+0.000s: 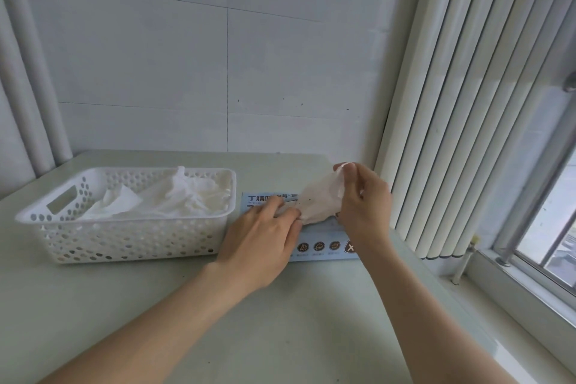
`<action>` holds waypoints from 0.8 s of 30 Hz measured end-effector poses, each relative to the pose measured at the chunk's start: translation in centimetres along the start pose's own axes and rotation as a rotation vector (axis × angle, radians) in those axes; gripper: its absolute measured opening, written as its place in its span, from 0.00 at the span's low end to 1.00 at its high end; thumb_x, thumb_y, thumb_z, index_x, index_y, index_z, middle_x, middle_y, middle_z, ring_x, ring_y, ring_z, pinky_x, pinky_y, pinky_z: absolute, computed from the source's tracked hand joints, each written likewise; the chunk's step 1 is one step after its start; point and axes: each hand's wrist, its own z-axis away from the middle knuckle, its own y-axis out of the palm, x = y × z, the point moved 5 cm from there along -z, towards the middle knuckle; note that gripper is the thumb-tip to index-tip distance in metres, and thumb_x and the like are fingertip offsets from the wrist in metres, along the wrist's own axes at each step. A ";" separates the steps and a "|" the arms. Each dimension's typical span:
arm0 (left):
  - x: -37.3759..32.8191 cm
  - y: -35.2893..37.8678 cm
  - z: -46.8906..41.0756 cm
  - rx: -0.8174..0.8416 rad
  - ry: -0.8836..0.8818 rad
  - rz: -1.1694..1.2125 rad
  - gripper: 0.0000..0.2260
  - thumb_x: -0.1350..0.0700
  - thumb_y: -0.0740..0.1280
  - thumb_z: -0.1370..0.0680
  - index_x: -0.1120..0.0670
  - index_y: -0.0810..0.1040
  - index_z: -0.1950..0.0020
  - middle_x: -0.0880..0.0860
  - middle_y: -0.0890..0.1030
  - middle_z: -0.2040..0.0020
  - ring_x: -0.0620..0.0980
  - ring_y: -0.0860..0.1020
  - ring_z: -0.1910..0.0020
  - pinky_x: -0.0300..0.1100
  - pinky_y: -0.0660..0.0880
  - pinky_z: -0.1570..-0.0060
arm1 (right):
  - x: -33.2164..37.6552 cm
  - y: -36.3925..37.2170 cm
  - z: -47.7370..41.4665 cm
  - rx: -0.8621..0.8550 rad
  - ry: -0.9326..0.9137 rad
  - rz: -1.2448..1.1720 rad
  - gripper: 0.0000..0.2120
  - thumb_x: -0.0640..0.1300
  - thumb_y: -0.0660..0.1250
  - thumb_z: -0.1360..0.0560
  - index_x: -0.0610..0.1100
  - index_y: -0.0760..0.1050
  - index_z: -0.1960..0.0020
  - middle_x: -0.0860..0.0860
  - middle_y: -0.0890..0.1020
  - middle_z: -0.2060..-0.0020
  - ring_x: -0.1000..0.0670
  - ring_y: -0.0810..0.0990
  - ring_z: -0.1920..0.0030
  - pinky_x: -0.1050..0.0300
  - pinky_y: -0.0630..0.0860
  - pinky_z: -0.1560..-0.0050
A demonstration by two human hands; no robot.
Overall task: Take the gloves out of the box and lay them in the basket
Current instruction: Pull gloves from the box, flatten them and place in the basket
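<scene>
A flat light-blue glove box (324, 248) lies just right of a white perforated basket (124, 237), which holds a crumpled heap of white gloves (180, 199). One translucent glove (318, 201) stretches above the box, pinched low by the left hand (265, 237) and high by the right hand (364, 203).

We see a pale table (280, 337) set against a white panelled wall (218, 72), white pipes (28, 72) at its left, vertical blinds (467, 103) and a window (548, 227) at its right.

A thin translucent glove (318, 196), a perforated white plastic basket (131, 237), a printed cardboard box (324, 246), a smooth matt table (280, 321).
</scene>
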 end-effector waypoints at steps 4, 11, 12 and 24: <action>0.0 0.1 -0.2 0.049 -0.032 -0.034 0.19 0.44 0.49 0.13 0.46 0.76 0.35 0.48 0.70 0.34 0.52 0.77 0.46 0.43 0.66 0.56 | 1.5 -1.2 0.5 -0.144 -0.040 -0.135 0.14 0.48 0.60 0.13 0.51 0.83 0.49 0.57 0.78 0.64 0.55 0.73 0.64 0.57 0.69 0.60; 0.1 0.6 -0.4 0.112 -0.032 -0.054 0.20 0.44 0.46 0.13 0.48 0.75 0.34 0.49 0.71 0.36 0.51 0.74 0.43 0.45 0.72 0.43 | 4.9 -3.0 1.4 -0.367 -0.169 -0.167 0.12 0.43 0.58 0.11 0.47 0.77 0.50 0.55 0.79 0.60 0.57 0.76 0.60 0.62 0.71 0.59; 0.1 0.6 -0.4 0.116 -0.032 -0.057 0.20 0.44 0.46 0.13 0.48 0.75 0.34 0.49 0.71 0.37 0.51 0.74 0.44 0.45 0.72 0.43 | 5.5 -3.4 1.5 -0.402 -0.181 -0.188 0.12 0.43 0.57 0.11 0.47 0.75 0.51 0.56 0.77 0.61 0.59 0.74 0.62 0.65 0.69 0.60; 2.0 -2.5 -1.9 -0.013 -0.216 0.560 0.13 0.61 0.60 0.18 0.49 0.76 0.36 0.46 0.80 0.43 0.46 0.78 0.42 0.45 0.75 0.44 | 7.1 -0.4 2.6 0.243 0.081 -0.409 0.06 0.50 0.79 0.23 0.49 0.86 0.50 0.45 0.85 0.67 0.50 0.80 0.67 0.54 0.75 0.63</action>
